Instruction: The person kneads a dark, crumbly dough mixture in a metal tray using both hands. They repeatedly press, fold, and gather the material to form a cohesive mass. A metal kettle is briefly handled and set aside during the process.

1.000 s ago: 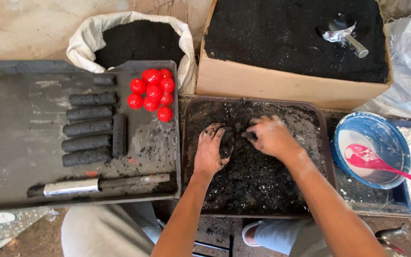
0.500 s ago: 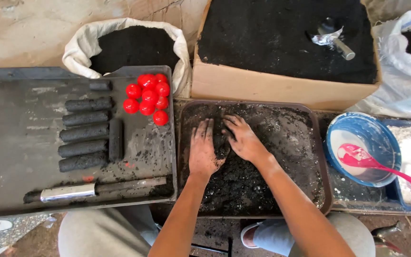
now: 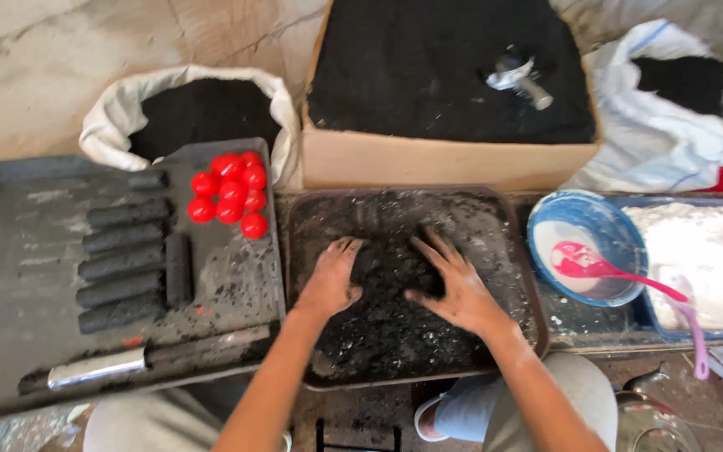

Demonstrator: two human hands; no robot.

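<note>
At the centre of the frame both hands press flat, fingers spread and gripping nothing, on a mound of black crumbly mix [image 3: 391, 276] in a dark tray [image 3: 508, 218]: the left hand [image 3: 332, 280] on its left side, the right hand [image 3: 453, 289] on its right. To the left, a dark board [image 3: 27, 351] carries black pressed rolls [image 3: 123, 264], red caps [image 3: 232, 192] and a metal tube [image 3: 98, 368]. At right sits a blue bowl [image 3: 592, 218] with a pink spoon [image 3: 604, 268]; a cardboard box [image 3: 428, 159] of black powder stands above the tray.
</note>
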